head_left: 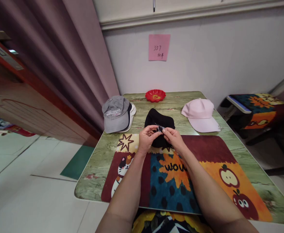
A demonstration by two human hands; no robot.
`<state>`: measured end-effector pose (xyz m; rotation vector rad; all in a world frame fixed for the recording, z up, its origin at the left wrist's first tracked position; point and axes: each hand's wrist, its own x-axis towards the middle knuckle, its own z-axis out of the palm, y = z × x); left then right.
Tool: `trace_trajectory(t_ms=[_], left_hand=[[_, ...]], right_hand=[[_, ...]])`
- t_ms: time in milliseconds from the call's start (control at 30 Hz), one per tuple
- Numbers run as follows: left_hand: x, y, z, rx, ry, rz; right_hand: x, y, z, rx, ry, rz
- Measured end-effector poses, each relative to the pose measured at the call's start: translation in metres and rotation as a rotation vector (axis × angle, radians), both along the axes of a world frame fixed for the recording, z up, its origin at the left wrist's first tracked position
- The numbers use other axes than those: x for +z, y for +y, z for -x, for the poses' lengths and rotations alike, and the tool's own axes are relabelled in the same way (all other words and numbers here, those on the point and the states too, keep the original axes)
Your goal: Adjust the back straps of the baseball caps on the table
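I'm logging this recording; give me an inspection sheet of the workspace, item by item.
Surface: green table with a printed mat towards the person.
Job's things: black cap, partly on the mat; a small item in front of it, too small to identify.
Clutter: grey cap atop other caps at left; pink cap at right; red dish at the back.
Grippers: bare hands; fingers of the left hand and right hand pinch the small item.
Cables: nothing seen.
Surroundings: curtain at left; pink note on the wall; second mat at far right.
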<state>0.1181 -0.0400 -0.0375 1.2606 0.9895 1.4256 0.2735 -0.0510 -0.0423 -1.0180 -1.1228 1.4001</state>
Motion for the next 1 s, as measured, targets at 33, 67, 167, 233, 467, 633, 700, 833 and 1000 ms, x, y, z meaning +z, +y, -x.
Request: trace_trajectory(t_ms=[33,67,167,233,467,633,700,833,1000], left_hand=[[0.0,0.0,0.0,0.005,0.004,0.0],[0.0,0.0,0.0,0.007,0.007,-0.001],[0.0,0.0,0.0,0.007,0.012,-0.004],[0.001,-0.001,0.001,-0.005,0.007,-0.001],[0.004,-0.001,0.005,-0.101,-0.014,0.04],[0.005,-0.001,0.01,-0.121,0.031,0.054],[0.004,-0.001,0.011,-0.138,0.038,0.053],[0.0,0.001,0.011,-0.169,0.067,0.051],[-0.009,0.004,0.012,-0.184,0.088,0.046]], right_hand=[[0.0,0.0,0.0,0.007,-0.004,0.003],[0.001,-0.001,0.0,0.015,-0.005,0.007],[0.001,-0.001,0.001,0.036,-0.002,0.013],[0.001,-0.002,0.0,0.048,0.004,0.011],[-0.001,-0.001,-0.003,0.093,0.007,-0.001],[-0.004,0.001,-0.005,0.082,-0.032,-0.016],[-0.005,0.001,-0.006,0.089,-0.06,-0.035],[-0.008,0.002,-0.007,0.098,-0.11,-0.069],[-0.009,0.002,-0.007,0.097,-0.131,-0.105]])
